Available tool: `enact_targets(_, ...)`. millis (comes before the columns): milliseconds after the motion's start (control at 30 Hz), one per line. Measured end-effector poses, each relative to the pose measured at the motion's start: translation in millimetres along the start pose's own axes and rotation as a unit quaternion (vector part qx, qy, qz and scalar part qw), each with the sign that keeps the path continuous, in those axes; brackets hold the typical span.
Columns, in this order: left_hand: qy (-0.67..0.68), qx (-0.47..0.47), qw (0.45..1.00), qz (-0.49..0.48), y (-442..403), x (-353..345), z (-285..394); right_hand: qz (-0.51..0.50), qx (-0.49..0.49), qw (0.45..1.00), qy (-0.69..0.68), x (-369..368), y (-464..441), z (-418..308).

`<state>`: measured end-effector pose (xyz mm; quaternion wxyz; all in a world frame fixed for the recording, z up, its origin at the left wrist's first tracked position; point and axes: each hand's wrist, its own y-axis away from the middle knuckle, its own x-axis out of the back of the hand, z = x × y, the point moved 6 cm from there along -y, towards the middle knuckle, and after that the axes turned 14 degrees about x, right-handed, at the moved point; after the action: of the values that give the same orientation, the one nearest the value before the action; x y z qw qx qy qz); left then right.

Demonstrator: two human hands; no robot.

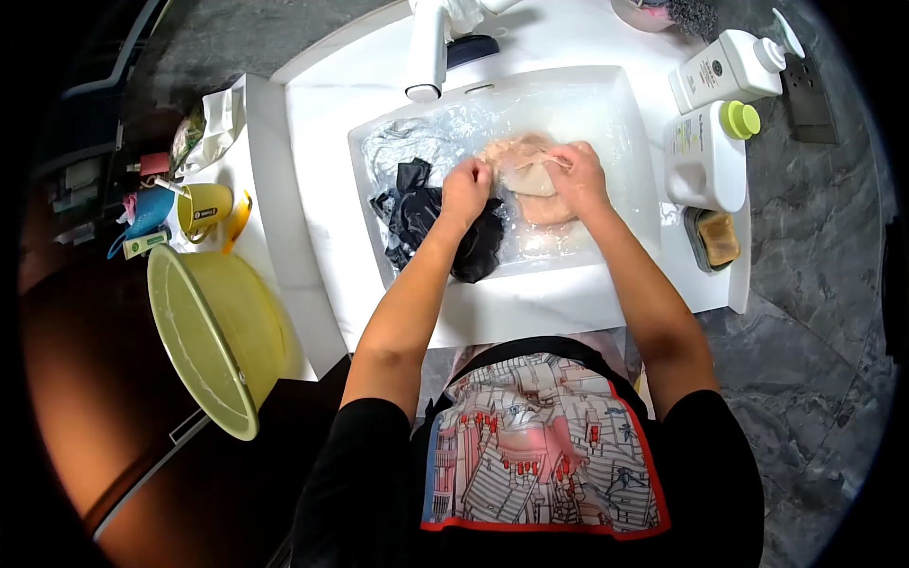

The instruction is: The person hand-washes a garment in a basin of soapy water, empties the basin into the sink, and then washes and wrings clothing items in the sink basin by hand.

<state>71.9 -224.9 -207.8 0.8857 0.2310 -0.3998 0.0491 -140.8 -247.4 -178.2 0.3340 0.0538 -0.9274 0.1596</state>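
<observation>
A beige bra (542, 178), with rounded cup shapes and thin edges, is stretched between my hands, partly in the cloudy water of the white sink (647, 189). My left hand (466, 192) is closed, pinching its left end. On the other side my right hand (579, 176) pinches a thin strap or edge near the top. Black wet clothing (417, 213) lies bunched at the sink's left, beside and partly under my left wrist. Behind it, pale grey cloth (402, 142) floats in the water.
A white faucet (426, 57) reaches over the sink's back edge. To the right stand a pump bottle (720, 74), a green-capped jug (708, 156) and a sponge in a dish (717, 237). A yellow-green basin (213, 341) leans at left, near a yellow cup (204, 208).
</observation>
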Motion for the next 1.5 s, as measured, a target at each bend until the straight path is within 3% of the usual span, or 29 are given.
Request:
enact_targets(33,0.105,0.001,0.992,0.065,2.4,8.9,-1.6,-0.001,0.002,1.000,-0.002,4.3,-1.3,-8.5)
enact_targets(67,0.106,0.000,0.992,0.068,1.6,14.1,3.2,0.002,-0.071,0.991,-0.117,4.4,-1.9,-7.4)
enact_targets(100,0.294,0.077,0.952,0.033,-2.1,19.4,-1.9,0.005,-0.142,0.963,-0.230,5.7,-1.6,-9.7)
enact_targets(133,0.469,0.154,0.870,-0.004,-0.9,20.7,-8.3,0.005,-0.143,0.962,-0.233,15.1,-0.8,-19.0)
enact_targets(200,0.611,0.159,0.774,-0.049,5.9,42.0,4.2,0.053,0.056,0.988,-0.137,49.1,-4.4,-64.1)
enact_targets(233,0.662,0.169,0.727,-0.073,6.1,47.7,8.0,0.054,0.057,0.987,-0.140,53.3,2.7,-71.7)
enact_targets(267,0.709,0.176,0.675,-0.098,5.9,51.1,10.3,0.006,0.147,0.986,-0.080,54.4,10.5,-89.2)
enact_targets(300,0.709,0.175,0.677,-0.097,7.3,54.3,11.6,-0.043,0.233,0.971,-0.018,53.2,20.8,-105.3)
enact_targets(367,0.809,0.213,0.527,-0.148,11.6,48.9,17.1,-0.084,0.245,0.965,-0.030,49.6,39.3,-122.3)
enact_targets(433,0.825,0.223,0.497,-0.149,25.6,48.3,25.1,-0.167,0.216,0.954,-0.125,26.7,58.4,-109.3)
enact_targets(467,0.841,0.232,0.465,-0.151,31.1,47.0,28.1,-0.165,0.217,0.954,-0.127,17.2,60.6,-98.3)
enact_targets(533,0.852,0.227,0.443,-0.160,35.7,36.3,17.2,-0.027,0.067,0.993,-0.088,16.3,43.7,-56.5)
enact_targets(600,0.854,0.231,0.421,-0.202,42.2,26.0,6.7,0.053,0.078,0.992,0.088,24.2,14.8,-38.4)
enact_targets(700,0.827,0.256,0.449,-0.221,60.0,29.9,16.2,0.105,0.098,0.978,0.154,6.4,-13.4,-0.4)
enact_targets(767,0.783,0.283,0.506,-0.227,65.0,32.9,14.1,-0.160,-0.053,0.980,0.108,-30.1,-24.2,39.1)
enact_targets(800,0.782,0.280,0.510,-0.226,63.2,39.4,8.6,-0.156,-0.052,0.981,0.105,-25.6,-33.9,40.3)
enact_targets(833,0.727,0.237,0.602,-0.230,60.2,51.5,3.0,-0.163,-0.129,0.974,-0.095,-27.4,-38.0,47.2)
enact_targets(867,0.663,0.193,0.685,-0.230,61.2,60.8,1.5,-0.166,-0.199,0.921,-0.291,-26.7,-39.3,42.7)
enact_targets(933,0.441,0.204,0.870,-0.081,73.3,89.9,8.3,-0.140,-0.237,0.891,-0.362,12.3,-46.0,4.9)
enact_targets(1000,0.111,0.026,0.993,-0.005,75.6,103.5,17.4,-0.157,-0.190,0.860,-0.448,36.4,-56.1,-24.1)
enact_targets(1033,-0.009,-0.023,0.999,-0.028,76.0,99.4,18.4,-0.227,-0.162,0.834,-0.477,41.1,-61.1,-24.6)
enact_targets(1067,-0.083,-0.021,0.995,-0.054,84.6,96.6,24.6,-0.222,-0.161,0.838,-0.471,56.9,-62.1,-39.1)
enact_targets(1133,-0.058,0.004,0.984,-0.169,86.6,80.6,22.8,-0.227,-0.184,0.774,-0.561,89.0,-58.9,-83.7)
enact_targets(1200,-0.062,-0.016,0.985,-0.158,80.4,75.1,20.0,-0.250,-0.178,0.758,-0.575,104.2,-53.9,-105.2)
enact_targets(1267,-0.115,-0.242,0.963,0.021,90.9,96.1,44.7,-0.238,-0.172,0.723,-0.625,116.0,-43.7,-133.3)
enact_targets(1333,-0.133,-0.269,0.953,0.045,103.6,111.3,68.1,-0.264,-0.149,0.728,-0.615,124.2,-38.7,-153.8)
enact_targets(1433,0.137,-0.247,0.943,-0.175,110.9,106.0,98.9,-0.298,-0.100,0.744,-0.590,123.9,-36.2,-180.8)
enact_targets(1467,0.139,-0.256,0.940,-0.180,117.4,105.9,107.6,-0.305,-0.082,0.754,-0.576,124.2,-34.7,-185.6)
enact_targets(1500,0.173,-0.226,0.922,-0.261,124.3,100.0,115.4,-0.349,-0.074,0.751,-0.555,126.1,-34.9,-187.1)
